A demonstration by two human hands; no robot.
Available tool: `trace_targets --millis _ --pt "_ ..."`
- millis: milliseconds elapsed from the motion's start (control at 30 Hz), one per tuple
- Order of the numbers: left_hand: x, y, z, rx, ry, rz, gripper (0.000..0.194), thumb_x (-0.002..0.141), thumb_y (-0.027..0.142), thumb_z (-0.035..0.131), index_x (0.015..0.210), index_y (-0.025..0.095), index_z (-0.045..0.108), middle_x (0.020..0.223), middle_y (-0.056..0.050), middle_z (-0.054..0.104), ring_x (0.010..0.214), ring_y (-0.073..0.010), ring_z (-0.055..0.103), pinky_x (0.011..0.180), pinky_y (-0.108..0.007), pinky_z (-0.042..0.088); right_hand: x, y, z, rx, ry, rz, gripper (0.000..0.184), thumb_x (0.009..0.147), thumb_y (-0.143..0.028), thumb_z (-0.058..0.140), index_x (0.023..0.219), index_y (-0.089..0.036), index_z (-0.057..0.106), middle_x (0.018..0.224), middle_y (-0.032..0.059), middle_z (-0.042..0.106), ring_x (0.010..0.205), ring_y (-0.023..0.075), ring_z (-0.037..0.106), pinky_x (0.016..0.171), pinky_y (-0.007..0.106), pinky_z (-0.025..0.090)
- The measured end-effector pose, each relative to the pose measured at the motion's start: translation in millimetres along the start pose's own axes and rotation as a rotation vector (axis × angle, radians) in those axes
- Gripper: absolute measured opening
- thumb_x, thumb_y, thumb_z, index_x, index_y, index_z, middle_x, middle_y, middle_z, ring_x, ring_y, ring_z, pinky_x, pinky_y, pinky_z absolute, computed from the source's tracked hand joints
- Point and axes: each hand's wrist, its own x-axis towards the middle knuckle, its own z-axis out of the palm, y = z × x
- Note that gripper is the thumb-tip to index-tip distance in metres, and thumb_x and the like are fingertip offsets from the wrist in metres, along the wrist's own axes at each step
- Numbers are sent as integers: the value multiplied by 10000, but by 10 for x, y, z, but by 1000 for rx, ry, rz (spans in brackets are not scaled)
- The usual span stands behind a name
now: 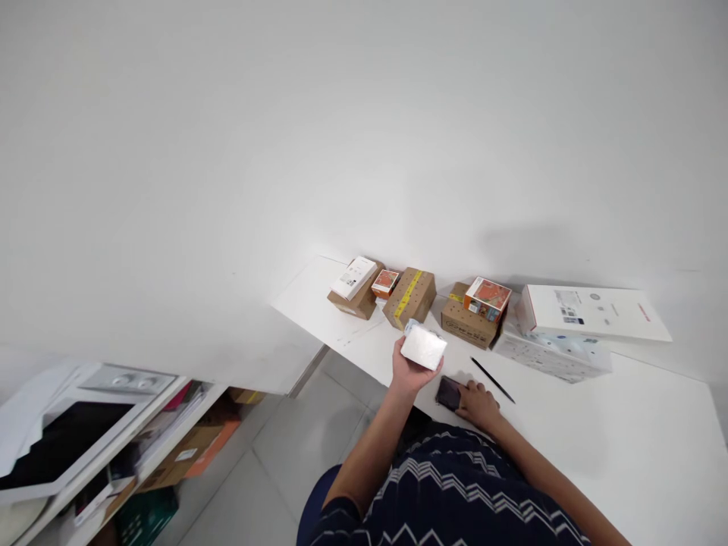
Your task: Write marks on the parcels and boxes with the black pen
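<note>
My left hand (408, 371) is closed around a small white packet (424, 346), whose bright upper face shows no readable print. It is held up over the front edge of the white table (617, 432). My right hand (478, 403) rests on the tabletop, fingers spread, touching the right side of a dark smartphone (449, 393) that lies flat. Beside that hand lies a thin black pencil-like stick (492, 380). Behind the packet stands a brown carton (409, 297) with yellow tape.
Along the wall sit another brown carton (469, 324) bearing an orange box (487, 296), a small orange box (386, 283) and a flat white box (355, 278). A long white box (597, 311) lies at right. Shelves (164, 432) with cartons stand lower left.
</note>
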Motion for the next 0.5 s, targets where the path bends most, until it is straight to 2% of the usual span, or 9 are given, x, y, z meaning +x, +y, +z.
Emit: trace_targets --millis 100,200,300,367,500 --pt "-17 10 4 -21 -3 22 315 747 386 581 982 184 637 966 -89 704 963 -282 629 835 -413 423 34 14 -3 -82 9 34 360 771 -282 661 1117 -183 632 1189 153 590 1153 330 507 910 407 394" --pt "-35 16 -4 -44 -15 50 305 749 378 579 976 185 644 974 -91 705 964 -285 629 842 -420 421 128 157 -113 -136 66 174 360 905 -284 454 1222 -142 552 1246 206 533 1187 341 495 901 434 403" --pt "-42 15 -11 -75 -30 64 296 748 364 580 968 178 647 985 -98 702 969 -284 627 847 -421 424 204 383 -250 -140 84 370 379 911 -246 387 1216 -74 531 1210 263 537 1141 370 550 838 466 439" --pt "-40 8 -4 -97 -33 72 288 745 347 581 967 176 647 982 -97 700 975 -281 624 850 -419 428 217 512 -313 -105 58 461 338 889 -221 402 1138 -72 576 1125 248 599 1049 353 621 789 443 464" --pt "-38 -23 38 -128 -22 97 289 735 325 587 975 175 647 987 -101 694 987 -285 620 852 -423 439 176 572 -371 6 37 464 215 822 -175 472 941 -103 636 929 200 690 894 320 686 738 403 475"
